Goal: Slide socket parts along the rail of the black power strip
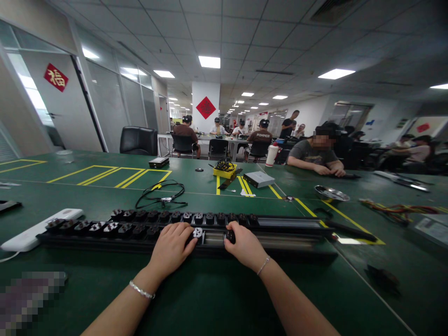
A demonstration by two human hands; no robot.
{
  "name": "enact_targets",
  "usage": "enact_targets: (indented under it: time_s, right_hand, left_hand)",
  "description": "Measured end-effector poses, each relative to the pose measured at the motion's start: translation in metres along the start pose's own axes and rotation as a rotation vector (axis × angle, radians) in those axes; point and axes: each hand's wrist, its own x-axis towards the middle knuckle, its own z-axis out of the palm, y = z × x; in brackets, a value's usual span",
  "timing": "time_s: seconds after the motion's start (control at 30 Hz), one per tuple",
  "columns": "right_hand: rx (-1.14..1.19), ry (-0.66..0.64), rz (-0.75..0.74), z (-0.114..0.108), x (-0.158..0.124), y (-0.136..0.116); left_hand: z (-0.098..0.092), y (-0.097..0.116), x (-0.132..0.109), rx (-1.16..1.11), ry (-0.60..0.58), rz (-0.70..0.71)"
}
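Handling small modules on a long black rail, mid-table.
Left hand (pixel 173 247) is lying curled over the rail (pixel 287 233), fingertips on a white-marked module (pixel 197 232); gripping or only pressing, cannot tell. Right hand (pixel 245 245) is pinching a black module (pixel 230 236) narrowly between thumb and fingers. Rail is lying flat across the green table (pixel 210 298), with a row of modules (pixel 140 217) seated along its left half. Modules are looking light, hard and small, best taken by the side faces. Rail is appearing stiff and long, likely needing support near both ends.
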Motion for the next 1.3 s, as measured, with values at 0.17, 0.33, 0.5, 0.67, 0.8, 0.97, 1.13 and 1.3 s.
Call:
enact_targets:
  time_s: [0.17, 0.33, 0.5, 0.67, 0.8, 0.97, 1.13, 1.3]
  right_hand:
    - [-0.047, 0.014, 0.026, -0.002, -0.001, 0.000]
    - [-0.032, -0.005, 0.042, -0.004, -0.001, 0.004]
    - [-0.025, 0.017, 0.024, -0.001, -0.001, 0.007]
    - [-0.022, 0.001, 0.026, -0.003, 0.000, 0.006]
    - [-0.013, 0.000, 0.026, -0.002, 0.001, 0.007]
    - [0.019, 0.013, 0.012, -0.001, 0.001, 0.009]
    - [0.087, -0.015, -0.033, -0.006, 0.000, 0.014]
    - [0.162, -0.079, -0.088, -0.011, 0.001, 0.025]
  left_hand:
    - [-0.002, 0.001, 0.000, 0.007, -0.028, -0.013]
    - [-0.002, 0.001, 0.000, 0.009, -0.035, -0.011]
    - [-0.002, 0.001, 0.000, 0.008, -0.044, -0.017]
    - [-0.001, 0.001, 0.000, 0.010, -0.023, -0.011]
    - [0.002, -0.001, 0.000, 0.003, 0.014, 0.000]
    - [0.003, -0.001, 0.000, 0.010, 0.007, 0.004]
    - [0.002, -0.001, 0.000, 0.006, 0.003, 0.000]
    - [0.002, -0.001, 0.000, 0.008, -0.004, -0.008]
